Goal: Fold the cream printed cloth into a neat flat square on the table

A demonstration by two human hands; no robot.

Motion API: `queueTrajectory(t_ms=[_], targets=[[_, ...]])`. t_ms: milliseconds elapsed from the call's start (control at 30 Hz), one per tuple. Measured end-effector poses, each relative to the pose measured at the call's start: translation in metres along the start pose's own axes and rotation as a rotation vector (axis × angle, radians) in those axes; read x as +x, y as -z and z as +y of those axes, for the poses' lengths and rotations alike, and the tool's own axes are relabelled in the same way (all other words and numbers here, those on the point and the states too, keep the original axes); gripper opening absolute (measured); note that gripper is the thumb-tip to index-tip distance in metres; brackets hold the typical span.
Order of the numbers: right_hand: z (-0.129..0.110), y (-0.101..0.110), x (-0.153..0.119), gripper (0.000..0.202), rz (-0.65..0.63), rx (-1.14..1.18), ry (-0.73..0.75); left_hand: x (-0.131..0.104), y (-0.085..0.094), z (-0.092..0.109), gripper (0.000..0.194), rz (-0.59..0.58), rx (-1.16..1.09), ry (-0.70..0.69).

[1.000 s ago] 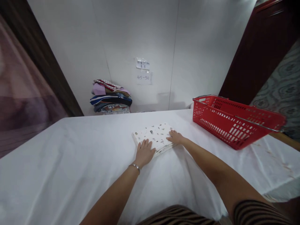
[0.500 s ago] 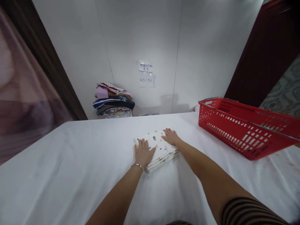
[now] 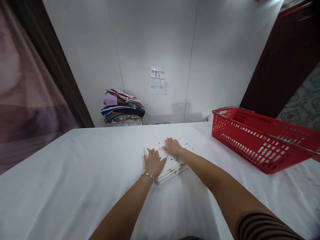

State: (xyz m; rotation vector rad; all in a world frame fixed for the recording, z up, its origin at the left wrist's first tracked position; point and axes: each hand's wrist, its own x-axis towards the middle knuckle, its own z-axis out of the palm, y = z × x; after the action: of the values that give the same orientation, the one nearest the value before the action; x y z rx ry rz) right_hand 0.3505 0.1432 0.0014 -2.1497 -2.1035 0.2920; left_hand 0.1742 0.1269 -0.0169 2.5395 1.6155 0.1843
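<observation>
A folded white cloth [image 3: 172, 164] with small dark and green printed figures lies on the white-covered table [image 3: 100, 160]. Its layered folded edge faces me. My left hand [image 3: 153, 162], a metal bracelet at its wrist, rests flat on the cloth's left end with fingers spread. Flat on the upper middle of the cloth lies my right hand [image 3: 173, 146], its fingers stretched out and covering part of the print. Neither hand grips anything.
At the table's right stands a red plastic basket [image 3: 245, 141] with metal handles. Behind the far edge rises a stack of folded fabrics [image 3: 123, 108]. Paper signs [image 3: 158, 87], one reading 45-50, hang on the wall. A pinkish curtain [image 3: 30, 100] hangs at the left.
My right hand has slid left across the cloth, from its right part toward the middle. My left hand has stayed in place. The camera view has shifted slightly.
</observation>
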Motion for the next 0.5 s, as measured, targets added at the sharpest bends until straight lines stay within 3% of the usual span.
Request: queueTrajectory(t_ms=[133, 300, 500], targets=[[-0.016, -0.015, 0.0, 0.072, -0.021, 0.037, 0.03, -0.002, 0.0, 0.001, 0.074, 0.001, 0.01, -0.002], [-0.02, -0.01, -0.006, 0.07, -0.034, 0.044, 0.019, -0.003, 0.001, 0.002, 0.074, 0.013, 0.008, 0.003], [-0.034, -0.014, -0.015, 0.069, -0.063, 0.066, 0.131, -0.002, 0.002, 0.001, 0.07, 0.013, -0.046, 0.005]])
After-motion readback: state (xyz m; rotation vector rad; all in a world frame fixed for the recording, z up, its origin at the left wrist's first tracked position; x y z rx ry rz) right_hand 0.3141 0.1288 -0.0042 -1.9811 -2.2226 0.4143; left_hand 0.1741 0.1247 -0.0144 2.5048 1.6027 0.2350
